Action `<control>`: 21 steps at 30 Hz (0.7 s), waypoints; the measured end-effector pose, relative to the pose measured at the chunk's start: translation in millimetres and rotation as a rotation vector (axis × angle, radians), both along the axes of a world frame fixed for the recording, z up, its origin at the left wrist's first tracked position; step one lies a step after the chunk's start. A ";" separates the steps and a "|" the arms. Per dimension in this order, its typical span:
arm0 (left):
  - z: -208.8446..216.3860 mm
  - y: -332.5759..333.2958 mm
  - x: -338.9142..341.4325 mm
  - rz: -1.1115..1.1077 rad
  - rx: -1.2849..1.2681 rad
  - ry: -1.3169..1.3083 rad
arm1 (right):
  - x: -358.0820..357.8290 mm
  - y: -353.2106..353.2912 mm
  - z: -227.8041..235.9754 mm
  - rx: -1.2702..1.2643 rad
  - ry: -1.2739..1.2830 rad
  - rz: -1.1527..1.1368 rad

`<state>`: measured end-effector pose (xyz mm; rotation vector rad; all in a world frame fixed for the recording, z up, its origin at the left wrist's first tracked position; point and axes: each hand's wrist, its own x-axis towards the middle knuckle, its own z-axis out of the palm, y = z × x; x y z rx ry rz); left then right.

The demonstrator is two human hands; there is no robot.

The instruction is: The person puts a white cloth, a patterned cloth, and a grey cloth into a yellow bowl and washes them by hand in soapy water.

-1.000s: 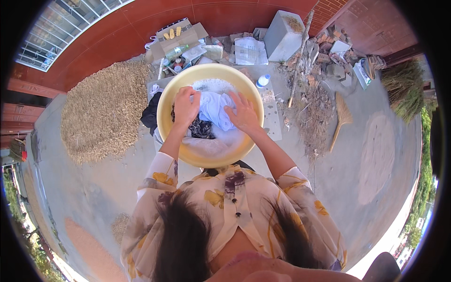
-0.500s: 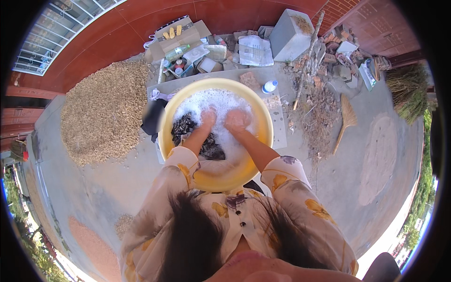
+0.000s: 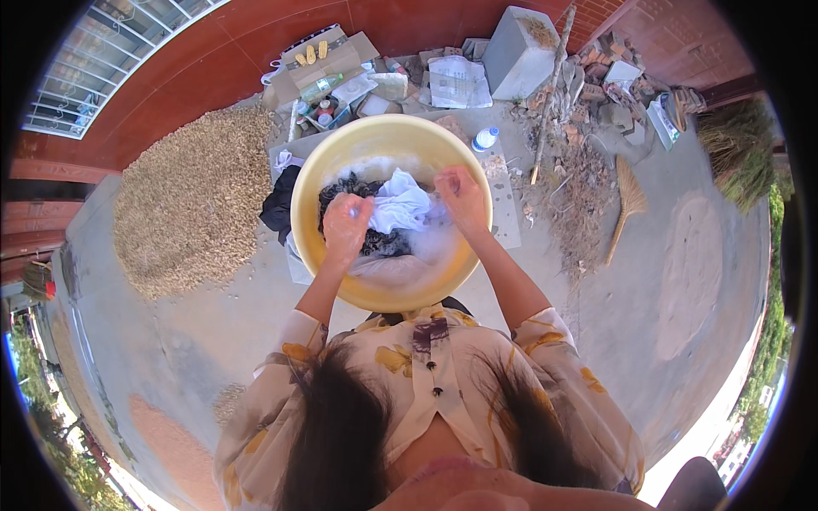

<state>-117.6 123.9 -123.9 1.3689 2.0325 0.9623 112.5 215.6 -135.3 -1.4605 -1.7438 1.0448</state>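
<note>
White cloth [image 3: 400, 204] came up, left hand [image 3: 344, 228] pinching it; right hand [image 3: 462, 200] curled near right edge of tub [image 3: 388, 136], hold unclear. Washing likely needed both hands' grip.

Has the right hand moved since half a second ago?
Yes. Judged against the blue-capped bottle, the right hand has moved rightward, toward the right rim of the yellow basin.

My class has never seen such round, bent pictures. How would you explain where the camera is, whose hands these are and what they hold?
There is no machine: these are one person's bare hands, seen from above by a wide fisheye camera worn on the head, which bends straight edges. The left hand grips a white cloth; the right hand is at its other side, its hold unclear. The yellow basin also contains dark patterned fabric and suds. A bottle sits on the pale slab.
</note>
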 end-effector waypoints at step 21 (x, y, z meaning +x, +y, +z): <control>-254.9 63.7 -35.7 0.103 0.043 -0.429 | -104.5 23.7 -137.8 0.184 -0.455 0.247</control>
